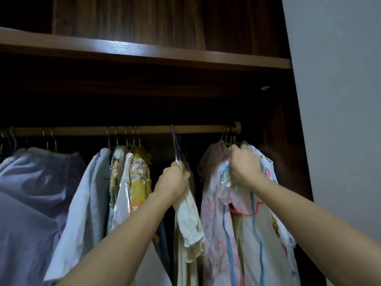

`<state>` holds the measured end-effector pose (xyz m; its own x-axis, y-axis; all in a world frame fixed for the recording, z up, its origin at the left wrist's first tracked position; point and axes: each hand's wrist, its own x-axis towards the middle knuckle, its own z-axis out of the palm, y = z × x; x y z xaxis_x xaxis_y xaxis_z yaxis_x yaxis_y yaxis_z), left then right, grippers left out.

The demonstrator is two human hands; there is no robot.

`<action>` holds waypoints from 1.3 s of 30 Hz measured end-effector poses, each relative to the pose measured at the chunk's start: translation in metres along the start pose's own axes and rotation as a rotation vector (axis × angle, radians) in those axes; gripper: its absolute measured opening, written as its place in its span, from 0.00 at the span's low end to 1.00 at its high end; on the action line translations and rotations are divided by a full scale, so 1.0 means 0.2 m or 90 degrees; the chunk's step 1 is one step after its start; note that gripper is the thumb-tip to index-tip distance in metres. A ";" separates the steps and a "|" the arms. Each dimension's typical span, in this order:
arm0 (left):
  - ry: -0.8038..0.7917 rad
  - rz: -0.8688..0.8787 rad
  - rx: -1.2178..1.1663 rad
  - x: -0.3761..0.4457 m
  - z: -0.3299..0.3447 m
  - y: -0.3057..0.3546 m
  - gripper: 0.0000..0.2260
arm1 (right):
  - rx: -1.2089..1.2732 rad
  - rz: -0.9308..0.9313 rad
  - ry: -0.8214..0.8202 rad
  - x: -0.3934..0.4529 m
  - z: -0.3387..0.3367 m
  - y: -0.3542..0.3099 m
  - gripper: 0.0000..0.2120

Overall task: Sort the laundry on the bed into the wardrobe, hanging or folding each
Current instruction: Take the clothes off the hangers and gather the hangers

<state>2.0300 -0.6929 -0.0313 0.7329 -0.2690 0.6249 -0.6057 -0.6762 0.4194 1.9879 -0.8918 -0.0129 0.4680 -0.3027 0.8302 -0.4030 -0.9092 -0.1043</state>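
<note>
Mid-hang. Left hand curled round the blue-hooked hanger of a cream ruffled garment, hook seemingly over the round wooden wardrobe rail above that grip. Right hand clutching the pink and blue-trimmed hung clothes aside. Bed out of view; remaining laundry unknown.

Garments hang on the rail beneath the shelf

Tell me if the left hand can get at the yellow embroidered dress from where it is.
Probably yes. The left hand grips a cream garment beside the yellow dress, nothing between them, but it must let go first.
</note>
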 end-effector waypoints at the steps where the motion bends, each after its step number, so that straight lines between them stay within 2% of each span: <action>1: 0.008 0.013 -0.010 -0.02 -0.03 -0.01 0.13 | -0.035 -0.031 0.044 -0.03 0.01 -0.02 0.13; 2: 0.026 0.038 -0.011 -0.05 -0.08 -0.03 0.12 | -0.034 -0.065 0.088 -0.07 0.00 -0.04 0.11; 4: 0.119 0.113 0.028 -0.11 -0.19 -0.10 0.12 | 0.085 -0.141 0.154 -0.16 -0.01 -0.13 0.12; 7: 0.346 0.177 0.115 -0.19 -0.41 -0.27 0.11 | 0.340 -0.190 0.038 -0.28 -0.12 -0.38 0.14; 9: 0.408 0.098 0.142 -0.22 -0.55 -0.41 0.13 | 0.415 -0.182 -0.019 -0.31 -0.18 -0.56 0.17; 12: 0.310 -0.121 0.015 -0.22 -0.66 -0.58 0.26 | 0.417 -0.126 -0.107 -0.31 -0.21 -0.77 0.26; 14: 0.232 -0.170 -0.061 -0.22 -0.65 -0.63 0.31 | 0.408 -0.069 -0.162 -0.31 -0.18 -0.86 0.31; 16: 0.183 -0.174 -0.115 -0.22 -0.61 -0.62 0.32 | 0.426 0.016 -0.176 -0.31 -0.12 -0.88 0.34; 18: 0.160 -0.175 -0.176 -0.20 -0.57 -0.59 0.34 | 0.481 0.124 -0.188 -0.28 -0.06 -0.87 0.32; 20: 0.156 -0.172 -0.192 -0.18 -0.53 -0.57 0.40 | 0.527 0.154 -0.223 -0.26 0.00 -0.87 0.21; 22: 0.152 -0.167 -0.161 -0.15 -0.50 -0.56 0.42 | 0.579 0.126 -0.249 -0.27 0.01 -0.92 0.10; 23: 0.152 -0.164 -0.155 -0.14 -0.49 -0.56 0.40 | 0.594 0.099 -0.257 -0.27 0.01 -0.96 0.09; 25: 0.154 -0.155 -0.152 -0.14 -0.48 -0.57 0.33 | 0.612 0.029 -0.276 -0.29 0.04 -1.08 0.16; 28: 0.167 -0.128 -0.105 -0.15 -0.53 -0.64 0.23 | 0.660 -0.073 -0.313 -0.32 0.02 -1.25 0.15; 32: 0.175 -0.092 -0.042 -0.17 -0.67 -0.82 0.21 | 0.611 -0.193 -0.352 -0.33 -0.03 -1.46 0.16; 39: 0.280 -0.159 0.065 -0.27 -0.95 -1.11 0.11 | 0.635 -0.323 -0.418 -0.36 -0.17 -1.87 0.12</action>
<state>2.0656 -0.3975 -0.0322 0.6390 0.2086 0.7404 -0.3789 -0.7524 0.5389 2.0774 -0.5199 -0.0153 0.8058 0.3112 0.5039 0.5541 -0.6966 -0.4558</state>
